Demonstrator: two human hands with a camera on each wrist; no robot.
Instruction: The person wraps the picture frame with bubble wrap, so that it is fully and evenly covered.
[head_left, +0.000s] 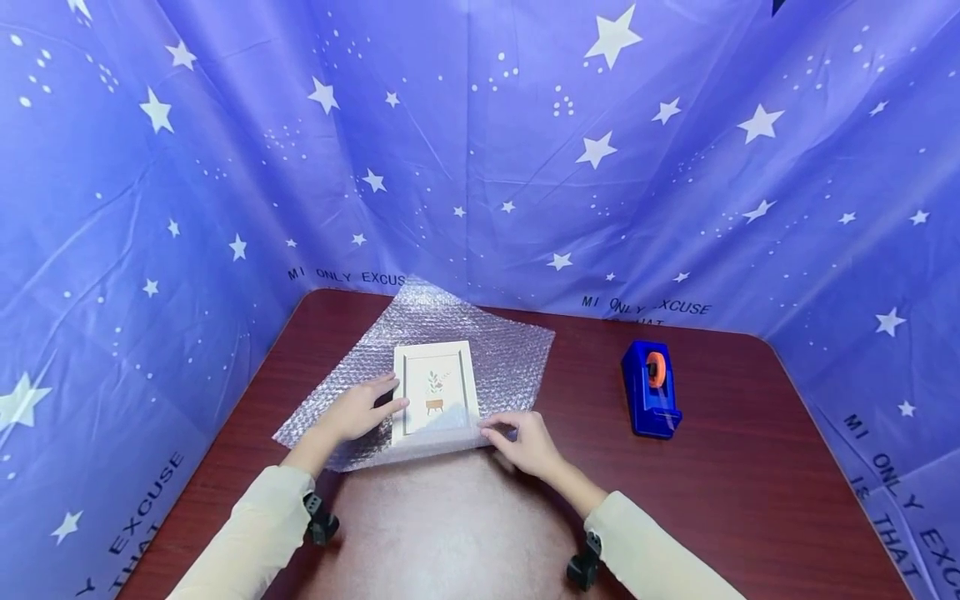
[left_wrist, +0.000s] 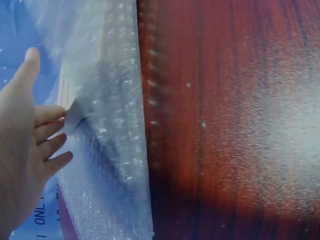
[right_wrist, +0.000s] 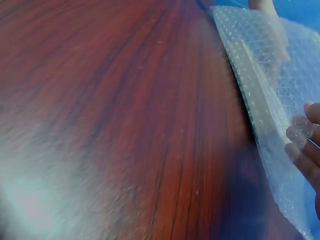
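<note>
A white picture frame (head_left: 437,388) with a plant print lies face up on a sheet of bubble wrap (head_left: 510,346). The near edge of the wrap is folded up over the frame's lower part. Against the frame's left side rests my left hand (head_left: 362,408), its fingers straight and spread; they also show in the left wrist view (left_wrist: 30,135). My right hand (head_left: 531,442) pinches the folded wrap between thumb and fingers near the frame's lower right corner. In the right wrist view, fingers (right_wrist: 311,162) show at the right edge, partly behind clear wrap.
A blue tape dispenser (head_left: 649,400) holding an orange-cored roll (head_left: 656,369) stands on the right of the dark red wooden table (head_left: 720,500). Blue star-printed curtains (head_left: 480,150) enclose the table's back and sides.
</note>
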